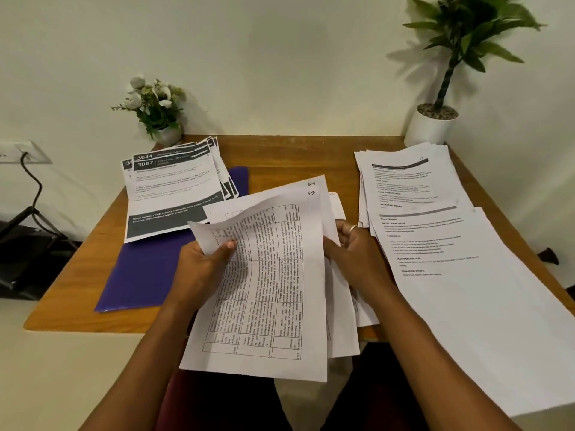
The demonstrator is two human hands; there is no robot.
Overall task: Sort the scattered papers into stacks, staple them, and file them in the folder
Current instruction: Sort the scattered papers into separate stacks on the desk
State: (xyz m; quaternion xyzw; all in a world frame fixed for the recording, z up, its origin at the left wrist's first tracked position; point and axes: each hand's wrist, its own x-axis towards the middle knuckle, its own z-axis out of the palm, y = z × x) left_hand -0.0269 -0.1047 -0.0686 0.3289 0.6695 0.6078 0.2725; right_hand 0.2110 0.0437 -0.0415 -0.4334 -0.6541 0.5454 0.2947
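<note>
Both L grip (205, 262) & R grip (351, 253) tight on printed sheets (273, 290), sheets btwn them, L thumb on top

Flower pot (166, 135), potted plant (431, 127), wall socket (23, 152)

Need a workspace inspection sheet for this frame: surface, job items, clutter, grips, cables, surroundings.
Surface: brown wooden table, paper on both sides.
Job's things: flat purple folder left, under a stack of dark-banded sheets; stack of white text sheets right; bundle of grid-printed sheets held over the near edge.
Clutter: small pot of white flowers back left; tall green plant in white pot back right.
Grips: left hand pinches the lifted top sheet; right hand holds the bundle's right edge.
Cables: black cable from white wall socket, left.
Surroundings: cream wall; dark object left of table, unclear.
</note>
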